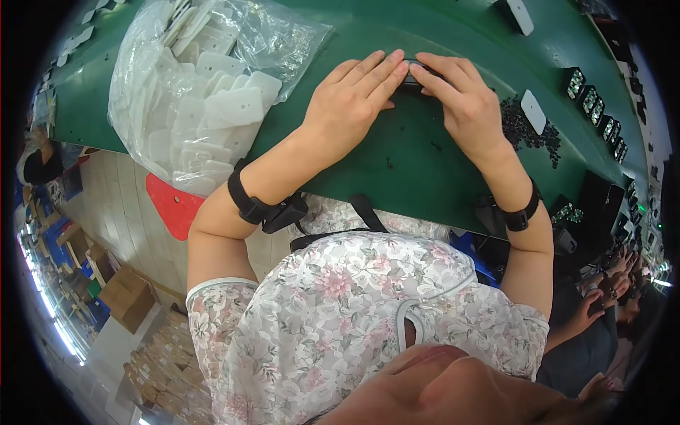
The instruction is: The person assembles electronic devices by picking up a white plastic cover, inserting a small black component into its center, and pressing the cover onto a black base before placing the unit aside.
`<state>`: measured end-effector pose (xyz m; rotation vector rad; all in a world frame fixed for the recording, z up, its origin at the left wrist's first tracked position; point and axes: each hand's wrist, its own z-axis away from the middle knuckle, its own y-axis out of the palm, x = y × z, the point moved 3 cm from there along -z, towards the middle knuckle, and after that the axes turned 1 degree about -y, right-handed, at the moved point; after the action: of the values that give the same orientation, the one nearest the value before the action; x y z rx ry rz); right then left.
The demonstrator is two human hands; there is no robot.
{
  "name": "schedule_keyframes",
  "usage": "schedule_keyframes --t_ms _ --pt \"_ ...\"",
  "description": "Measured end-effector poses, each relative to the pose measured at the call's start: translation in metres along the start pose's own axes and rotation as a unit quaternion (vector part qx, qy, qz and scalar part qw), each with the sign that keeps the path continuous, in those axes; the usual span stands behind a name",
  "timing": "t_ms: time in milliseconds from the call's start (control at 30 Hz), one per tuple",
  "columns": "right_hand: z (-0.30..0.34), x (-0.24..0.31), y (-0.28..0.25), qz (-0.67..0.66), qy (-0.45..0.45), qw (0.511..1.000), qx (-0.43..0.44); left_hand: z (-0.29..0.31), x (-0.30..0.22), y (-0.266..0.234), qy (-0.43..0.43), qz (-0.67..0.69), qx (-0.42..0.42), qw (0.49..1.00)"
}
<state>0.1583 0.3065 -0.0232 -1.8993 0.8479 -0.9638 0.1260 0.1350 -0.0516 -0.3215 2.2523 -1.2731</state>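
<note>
While left hand (352,99) and right hand (466,95) meet over the green table (414,180), a small black case (411,81) sits mostly hidden at their fingertips

Left fingers straight, together; right fingers bent over it; can't tell if either pinches; likely light, stiff, maybe slick plastic; best held by opposite side edges

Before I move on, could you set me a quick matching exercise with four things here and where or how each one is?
1. Dark piece
2. Clear bag
3. Small black parts
4. Red flat thing

A. Scattered right of the right hand
B. By the green table, near edge
C. Between the left hand and the right
D. Holding many white plates

Pairs: 1-C, 2-D, 3-A, 4-B
</note>
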Motion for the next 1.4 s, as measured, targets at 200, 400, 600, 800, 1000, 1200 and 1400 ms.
schedule_keyframes --t_ms 200,400,600,800,1000,1200,1400 --pt "-0.016 -0.036 0.002 -0.158 0.049 0.986 -0.01 -0.023 0.014 0.017 0.034 -0.04 -0.082 0.995" --pt "-0.014 -0.044 0.002 -0.344 0.164 0.924 -0.013 -0.038 0.032 0.01 -0.237 0.37 -0.038 0.898" --pt "-0.006 -0.028 0.002 -0.363 0.182 0.909 -0.098 -0.03 0.006 0.003 -0.265 0.462 -0.04 0.845" --pt "-0.003 -0.016 -0.005 -0.435 0.204 0.874 -0.068 -0.02 0.003 0.012 -0.278 0.529 -0.089 0.797" --pt "-0.005 -0.01 -0.013 -0.371 0.166 0.909 -0.095 -0.02 -0.005 0.009 -0.26 0.589 -0.126 0.755" --pt "-0.014 -0.004 -0.018 -0.532 0.243 0.796 -0.157 -0.026 -0.012 0.004 -0.269 0.651 -0.143 0.695" --pt "-0.055 -0.096 -0.05 -0.256 0.184 0.934 -0.165 -0.016 -0.013 -0.021 -0.257 0.472 -0.129 0.833"
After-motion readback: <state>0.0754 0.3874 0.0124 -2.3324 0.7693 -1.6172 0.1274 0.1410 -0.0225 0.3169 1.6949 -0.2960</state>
